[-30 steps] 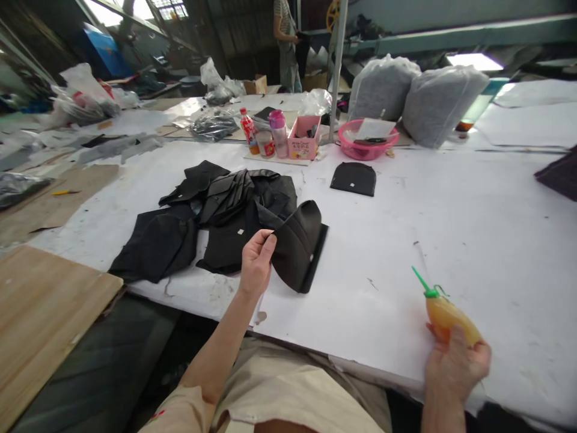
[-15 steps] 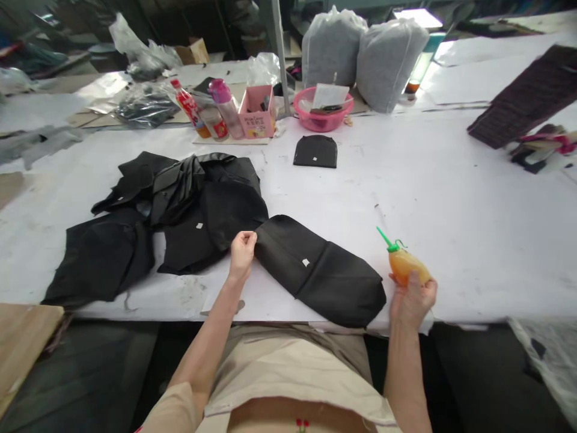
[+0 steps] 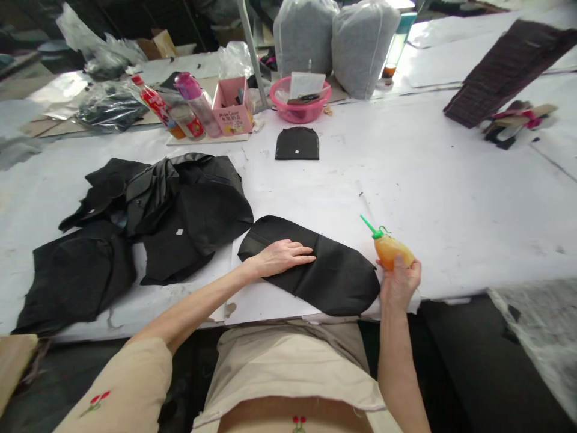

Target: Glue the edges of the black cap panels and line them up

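My left hand [image 3: 283,257] lies flat, fingers stretched out, on a long black fabric piece [image 3: 338,273] with rounded ends and a crease across its middle. In my right hand [image 3: 400,282] is a soft squeeze bottle [image 3: 392,249] of orange-yellow liquid, its green nozzle [image 3: 367,224] pointing up and to the left. The bottle is held just past the right end of the fabric piece. Left of my left hand lies a loose heap of black fabric pieces [image 3: 211,210], some with small white stickers.
A small black panel [image 3: 297,144] lies flat farther back on the white-covered table [image 3: 433,198]. Behind it stand a pink basin [image 3: 300,111], a pink box [image 3: 234,114], drink bottles [image 3: 157,105] and two stuffed grey bags [image 3: 306,39]. A dark strip stack [image 3: 505,72] is at right.
My left hand has let go of the fabric piece's left edge and moved right, now flat on its surface. My right hand still holds the squeeze bottle. The camera view has shifted slightly.
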Demonstrator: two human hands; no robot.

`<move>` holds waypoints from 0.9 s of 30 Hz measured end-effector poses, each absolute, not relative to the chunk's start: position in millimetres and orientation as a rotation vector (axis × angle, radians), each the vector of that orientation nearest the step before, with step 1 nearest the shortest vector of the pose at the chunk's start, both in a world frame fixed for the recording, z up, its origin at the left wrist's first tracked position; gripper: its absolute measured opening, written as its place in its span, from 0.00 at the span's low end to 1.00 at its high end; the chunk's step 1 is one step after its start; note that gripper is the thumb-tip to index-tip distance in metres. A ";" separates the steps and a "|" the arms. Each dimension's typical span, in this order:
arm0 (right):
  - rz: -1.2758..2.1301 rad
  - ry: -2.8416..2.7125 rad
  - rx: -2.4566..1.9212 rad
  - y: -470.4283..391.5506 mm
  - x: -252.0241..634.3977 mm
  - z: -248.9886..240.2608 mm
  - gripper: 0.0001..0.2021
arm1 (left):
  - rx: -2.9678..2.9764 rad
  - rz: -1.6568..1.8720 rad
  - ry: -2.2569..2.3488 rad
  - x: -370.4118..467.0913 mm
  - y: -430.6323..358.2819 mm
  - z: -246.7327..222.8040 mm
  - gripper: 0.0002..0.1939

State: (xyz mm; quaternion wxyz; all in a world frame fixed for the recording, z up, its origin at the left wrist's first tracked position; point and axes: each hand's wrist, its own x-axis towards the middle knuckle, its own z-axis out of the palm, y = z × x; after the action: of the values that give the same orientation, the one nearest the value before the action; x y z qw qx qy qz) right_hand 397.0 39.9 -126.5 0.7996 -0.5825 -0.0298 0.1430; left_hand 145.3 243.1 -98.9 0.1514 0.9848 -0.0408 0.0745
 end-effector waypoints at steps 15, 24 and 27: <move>0.338 -0.016 -1.241 36.8 393.8 -127.0 0.29 | 3.003 0.093 -0.672 172.9 266.6 -106.0 0.20; 0.351 -0.004 -1.219 37.4 394.6 -126.5 0.28 | 3.092 0.157 -0.900 185.9 266.7 -94.8 0.11; 0.359 -0.006 -1.209 36.8 393.8 -126.1 0.27 | 3.056 0.153 -0.936 191.8 265.8 -90.6 0.09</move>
State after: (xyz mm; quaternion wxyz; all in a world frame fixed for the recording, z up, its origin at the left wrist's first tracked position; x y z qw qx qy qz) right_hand 393.8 36.8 -126.1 0.8076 -0.5653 -0.0026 0.1678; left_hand 191.8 265.8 -90.6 -0.0289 0.9547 -0.2924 0.0479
